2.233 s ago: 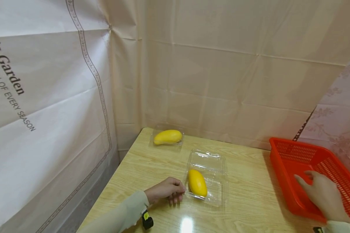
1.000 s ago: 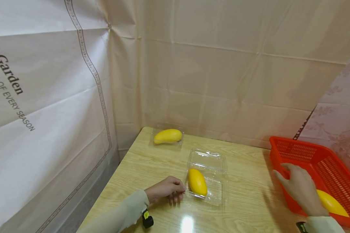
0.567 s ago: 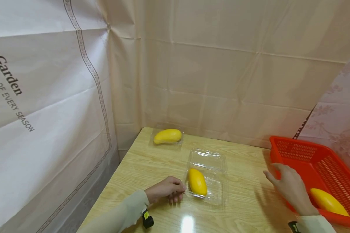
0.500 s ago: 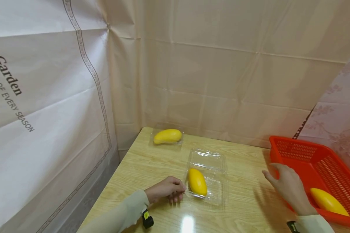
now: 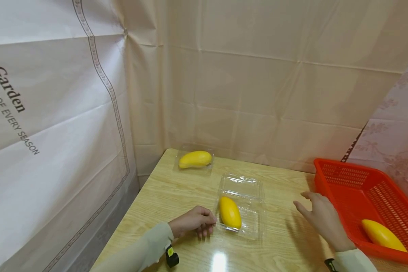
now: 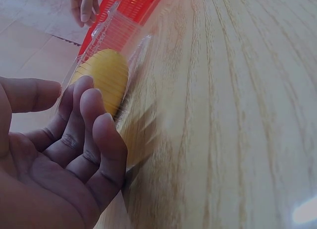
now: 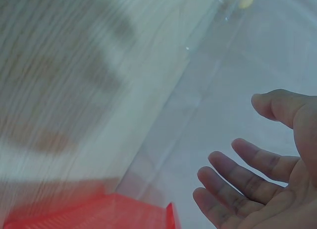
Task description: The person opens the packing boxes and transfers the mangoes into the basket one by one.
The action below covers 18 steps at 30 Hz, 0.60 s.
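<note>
Reading “Garden,” cloth [image 5: 68, 94] flanks hands [image 5: 193, 222] [image 5: 322, 220]: right spread, empty; left curled, container [image 5: 251, 223] grip unclear.

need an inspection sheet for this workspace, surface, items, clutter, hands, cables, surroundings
Surface: wood-grain table, bright reflection near the front
Job's things: yellow fruit in open clear container; second fruit in clear container at far left corner; third fruit in red basket
Clutter: nothing seen
Hands: left hand at open container's left edge, grip unclear; right hand beside basket, holding nothing
Cables: nothing seen
Surroundings: beige sheet behind, printed sheet at left
</note>
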Each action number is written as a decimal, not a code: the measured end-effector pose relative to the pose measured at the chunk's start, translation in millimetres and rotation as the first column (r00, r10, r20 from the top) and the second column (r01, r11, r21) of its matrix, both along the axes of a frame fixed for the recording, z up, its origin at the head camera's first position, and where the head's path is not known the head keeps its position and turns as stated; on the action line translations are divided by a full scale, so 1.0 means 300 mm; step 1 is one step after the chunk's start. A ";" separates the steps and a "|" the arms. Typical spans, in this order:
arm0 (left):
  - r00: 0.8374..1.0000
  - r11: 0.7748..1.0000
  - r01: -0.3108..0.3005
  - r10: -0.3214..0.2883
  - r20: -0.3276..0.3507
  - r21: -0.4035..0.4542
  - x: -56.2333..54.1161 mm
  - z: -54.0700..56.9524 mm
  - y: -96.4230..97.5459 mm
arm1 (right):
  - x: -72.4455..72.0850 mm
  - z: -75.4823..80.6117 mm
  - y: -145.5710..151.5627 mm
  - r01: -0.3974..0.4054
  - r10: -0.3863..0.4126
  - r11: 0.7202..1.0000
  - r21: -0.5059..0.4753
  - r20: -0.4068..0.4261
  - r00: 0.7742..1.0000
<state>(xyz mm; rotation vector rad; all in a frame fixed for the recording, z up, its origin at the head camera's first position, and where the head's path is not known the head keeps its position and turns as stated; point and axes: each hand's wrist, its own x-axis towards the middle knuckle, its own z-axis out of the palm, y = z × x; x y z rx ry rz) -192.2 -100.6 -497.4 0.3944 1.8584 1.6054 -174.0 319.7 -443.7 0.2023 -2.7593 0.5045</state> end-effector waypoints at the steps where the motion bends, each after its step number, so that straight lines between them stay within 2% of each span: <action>1: 1.000 1.000 -0.001 0.001 -0.001 -0.002 0.000 0.001 0.000 | -0.002 -0.004 -0.004 -0.001 0.001 1.000 0.002 0.006 1.000; 11: 1.000 1.000 -0.005 0.005 -0.009 -0.002 0.004 0.004 -0.001 | -0.003 -0.036 -0.056 -0.020 0.020 1.000 -0.004 -0.003 1.000; 18: 1.000 1.000 -0.003 0.003 -0.014 0.006 0.005 -0.003 0.000 | 0.001 -0.053 -0.103 -0.054 0.054 0.999 0.003 -0.067 0.996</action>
